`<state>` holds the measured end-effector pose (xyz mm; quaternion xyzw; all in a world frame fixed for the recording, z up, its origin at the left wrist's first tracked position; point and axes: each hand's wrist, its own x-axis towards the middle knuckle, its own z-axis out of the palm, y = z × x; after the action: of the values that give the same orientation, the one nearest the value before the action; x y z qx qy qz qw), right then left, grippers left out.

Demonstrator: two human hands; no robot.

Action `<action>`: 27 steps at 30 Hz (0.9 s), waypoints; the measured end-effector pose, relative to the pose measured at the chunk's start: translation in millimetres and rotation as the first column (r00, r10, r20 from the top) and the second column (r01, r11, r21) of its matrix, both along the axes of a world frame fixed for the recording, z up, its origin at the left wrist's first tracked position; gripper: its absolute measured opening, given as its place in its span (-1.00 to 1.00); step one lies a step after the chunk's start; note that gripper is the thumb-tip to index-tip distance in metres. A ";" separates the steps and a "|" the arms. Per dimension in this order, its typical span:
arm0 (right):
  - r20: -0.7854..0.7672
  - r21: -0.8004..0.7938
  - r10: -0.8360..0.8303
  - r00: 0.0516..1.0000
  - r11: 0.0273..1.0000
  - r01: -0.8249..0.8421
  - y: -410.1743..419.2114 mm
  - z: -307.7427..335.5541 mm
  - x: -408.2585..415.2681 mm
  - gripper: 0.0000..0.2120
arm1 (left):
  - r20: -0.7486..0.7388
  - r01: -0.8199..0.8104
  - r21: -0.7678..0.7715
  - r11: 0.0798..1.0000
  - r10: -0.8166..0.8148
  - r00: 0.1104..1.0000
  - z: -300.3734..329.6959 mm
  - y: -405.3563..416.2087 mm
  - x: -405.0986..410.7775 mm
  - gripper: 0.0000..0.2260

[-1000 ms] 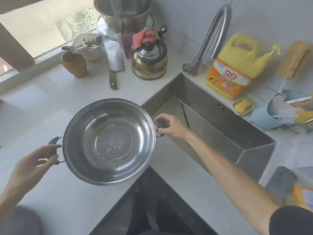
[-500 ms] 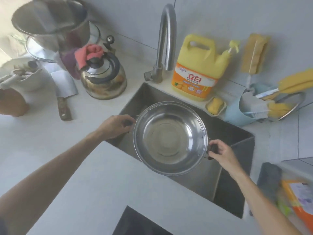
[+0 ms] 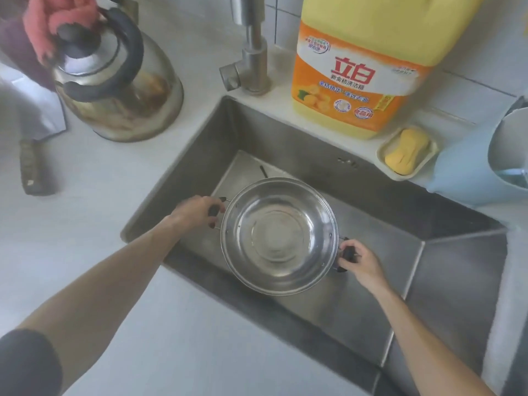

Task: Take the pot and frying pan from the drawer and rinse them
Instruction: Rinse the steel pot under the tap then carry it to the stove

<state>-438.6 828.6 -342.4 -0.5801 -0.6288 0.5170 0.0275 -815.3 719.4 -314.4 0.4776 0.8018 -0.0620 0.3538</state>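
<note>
The stainless steel pot (image 3: pixel 278 237) sits low inside the sink (image 3: pixel 463 270), mouth up; the left hand (image 3: pixel 195 211) and right hand (image 3: pixel 358 262) each grip one black side handle

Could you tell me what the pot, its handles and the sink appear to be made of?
Pot: polished metal, probably stainless steel, with mirror-like ring reflections inside.
Handles: dark and matte, likely plastic, on thin metal brackets; the left hand and right hand grip them.
Sink: brushed grey metal, likely stainless steel, with dull, diffuse sheen.
</note>
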 end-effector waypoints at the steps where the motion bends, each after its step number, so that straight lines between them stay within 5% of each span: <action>1: -0.013 0.001 -0.028 1.000 1.000 0.028 1.5 -3.0 -4.6 -0.70 | -0.002 -0.009 0.003 1.000 0.009 1.000 -6.2 2.2 -2.5 -0.77; 7: -0.038 0.006 -0.071 0.997 0.997 0.072 4.8 -6.8 -16.9 -0.66 | -0.058 0.086 0.000 0.996 -0.086 0.995 19.0 20.2 -10.0 -0.63; 9: -0.031 -0.013 -0.063 0.998 0.998 0.063 4.4 -5.6 -15.7 -0.67 | -0.012 0.000 0.234 0.972 0.002 1.000 53.7 33.2 -14.8 -0.63; 13: -0.013 -0.024 -0.074 0.997 0.997 0.074 4.8 -3.8 -17.3 -0.66 | 0.214 -0.316 0.675 0.667 0.233 0.949 117.8 70.5 -20.4 -0.64; 16: -0.001 -0.031 -0.078 0.997 0.996 0.078 3.8 -3.3 -15.8 -0.71 | 0.262 -0.351 0.710 0.610 0.234 0.936 132.9 100.1 -19.6 -0.66; 19: 0.002 -0.031 -0.056 0.998 0.998 0.056 4.9 -2.0 -14.4 -0.71 | 0.252 -0.352 0.756 0.552 0.251 0.935 132.1 119.1 -21.0 -0.92; 27: 0.028 -0.023 -0.020 0.999 1.000 0.021 8.8 4.7 -19.0 -0.68 | 0.237 -0.362 0.793 0.491 0.299 0.924 123.0 116.0 -37.9 -0.83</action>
<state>-457.6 837.4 -337.8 -0.5939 -0.6173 0.5157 0.0172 -853.1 835.4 -191.4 0.4256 0.8002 0.4048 0.1212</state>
